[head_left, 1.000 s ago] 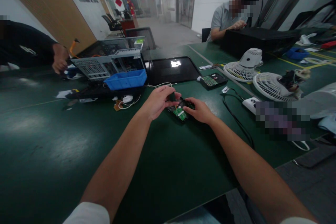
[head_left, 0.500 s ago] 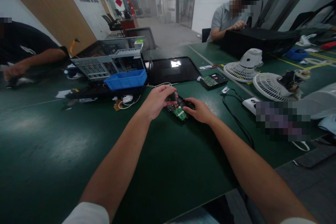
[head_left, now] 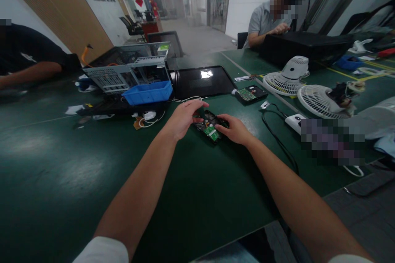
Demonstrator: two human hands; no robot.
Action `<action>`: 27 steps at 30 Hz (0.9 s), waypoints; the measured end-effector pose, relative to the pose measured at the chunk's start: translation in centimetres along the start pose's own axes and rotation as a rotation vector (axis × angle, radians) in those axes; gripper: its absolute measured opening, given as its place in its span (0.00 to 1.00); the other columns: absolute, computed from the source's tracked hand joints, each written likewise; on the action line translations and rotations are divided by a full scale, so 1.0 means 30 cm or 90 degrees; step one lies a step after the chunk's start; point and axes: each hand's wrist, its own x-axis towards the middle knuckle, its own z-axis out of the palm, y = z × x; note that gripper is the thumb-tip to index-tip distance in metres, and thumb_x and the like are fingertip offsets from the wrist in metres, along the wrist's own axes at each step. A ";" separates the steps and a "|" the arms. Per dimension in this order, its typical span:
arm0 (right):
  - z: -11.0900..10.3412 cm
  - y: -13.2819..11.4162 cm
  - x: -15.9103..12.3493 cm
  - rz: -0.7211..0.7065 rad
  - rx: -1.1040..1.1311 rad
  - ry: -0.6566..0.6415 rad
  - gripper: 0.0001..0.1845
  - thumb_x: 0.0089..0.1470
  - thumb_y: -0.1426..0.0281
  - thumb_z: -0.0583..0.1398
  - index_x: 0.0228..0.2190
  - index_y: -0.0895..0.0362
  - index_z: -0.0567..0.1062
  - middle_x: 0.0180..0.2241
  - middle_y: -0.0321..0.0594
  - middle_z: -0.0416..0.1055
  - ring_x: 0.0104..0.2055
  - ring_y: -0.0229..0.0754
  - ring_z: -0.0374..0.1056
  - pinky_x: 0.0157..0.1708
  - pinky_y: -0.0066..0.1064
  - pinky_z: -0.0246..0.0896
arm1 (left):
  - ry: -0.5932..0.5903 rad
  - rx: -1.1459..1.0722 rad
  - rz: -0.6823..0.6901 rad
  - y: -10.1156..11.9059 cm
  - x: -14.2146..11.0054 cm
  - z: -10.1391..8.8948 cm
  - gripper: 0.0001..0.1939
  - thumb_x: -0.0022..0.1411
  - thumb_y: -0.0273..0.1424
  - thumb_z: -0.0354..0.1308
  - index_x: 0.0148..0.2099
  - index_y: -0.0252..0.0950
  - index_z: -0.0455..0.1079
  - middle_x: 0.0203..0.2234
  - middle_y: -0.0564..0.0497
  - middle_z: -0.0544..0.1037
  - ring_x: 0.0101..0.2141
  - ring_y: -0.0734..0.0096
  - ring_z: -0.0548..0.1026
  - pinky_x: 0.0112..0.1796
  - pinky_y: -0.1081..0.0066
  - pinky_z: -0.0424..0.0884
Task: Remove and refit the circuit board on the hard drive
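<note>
My left hand [head_left: 182, 118] pinches the dark handle of what looks like a screwdriver [head_left: 201, 111], held upright over an opened black electronic device. Its shaft and tip are too small and dark to make out. The black device housing [head_left: 202, 128] lies on the green table, with a green circuit board [head_left: 211, 133] at its near end and small light parts in the middle. My right hand [head_left: 233, 129] grips the housing's right side, thumb on the near edge and fingers behind it. Part of the housing's far end is hidden by my fingers.
An open computer case [head_left: 108, 80] and a blue bin [head_left: 149, 93] stand left. Behind lie a black flat panel [head_left: 205, 84] and a hard drive [head_left: 251, 94]. White fan parts [head_left: 321, 100], a power strip [head_left: 294, 122] and black cable [head_left: 279, 141] are right. Two co-workers sit nearby.
My left fingers have shifted slightly on the handle, uncovering more of the housing's middle. My right hand stays in place. The co-worker's hand at left has moved out of view.
</note>
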 end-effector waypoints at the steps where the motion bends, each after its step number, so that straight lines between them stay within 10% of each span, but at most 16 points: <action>1: 0.000 0.001 0.000 0.000 0.000 -0.001 0.24 0.62 0.61 0.64 0.58 0.54 0.74 0.58 0.47 0.75 0.54 0.51 0.73 0.54 0.42 0.67 | -0.002 0.006 0.002 -0.001 0.001 0.000 0.15 0.61 0.41 0.64 0.43 0.35 0.80 0.45 0.44 0.79 0.42 0.63 0.76 0.35 0.69 0.74; 27: 0.011 0.025 0.004 0.012 0.063 0.005 0.20 0.65 0.65 0.61 0.57 0.52 0.76 0.55 0.43 0.78 0.50 0.47 0.75 0.54 0.41 0.68 | -0.025 0.014 0.017 -0.002 -0.004 0.008 0.14 0.62 0.41 0.64 0.41 0.35 0.80 0.45 0.44 0.79 0.42 0.64 0.75 0.36 0.69 0.74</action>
